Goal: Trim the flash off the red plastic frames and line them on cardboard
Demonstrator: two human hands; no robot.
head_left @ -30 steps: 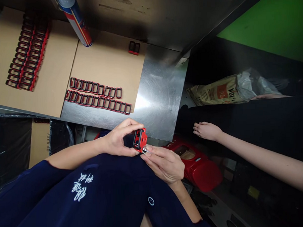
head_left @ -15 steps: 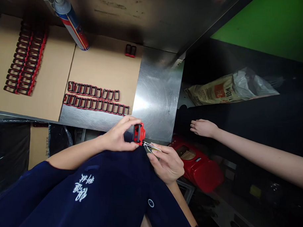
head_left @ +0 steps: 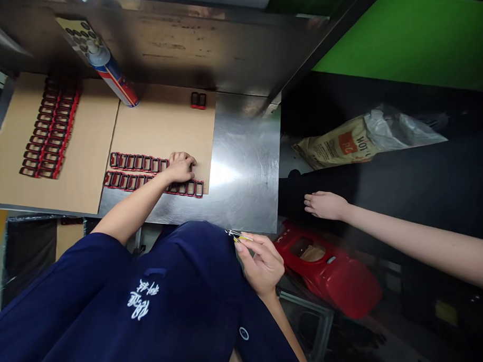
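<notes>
My left hand [head_left: 180, 167] is over the right end of the upper row of small red-and-black plastic frames [head_left: 138, 162]. Its fingers are closed around a frame there, mostly covered by the hand. Below my wrist runs a second row of such frames [head_left: 191, 188], partly hidden by my forearm. In front of my dark blue shirt, my right hand [head_left: 262, 262] grips small silver nippers [head_left: 239, 236] with a bit of yellow showing, tips pointing left. Their jaws touch nothing.
Two columns of frames [head_left: 53, 127] lie on the left cardboard sheet [head_left: 86, 181]. A spray can [head_left: 114, 79] stands at the back, and two frames [head_left: 198, 100] sit behind. Rightward are a co-worker's arm [head_left: 382, 223], a printed bag [head_left: 341, 145] and a red plastic object [head_left: 333, 279].
My left hand has carried the red-and-black frame from beside the nippers up to the end of the upper row. My right hand keeps the nippers near my body. The view has tilted slightly.
</notes>
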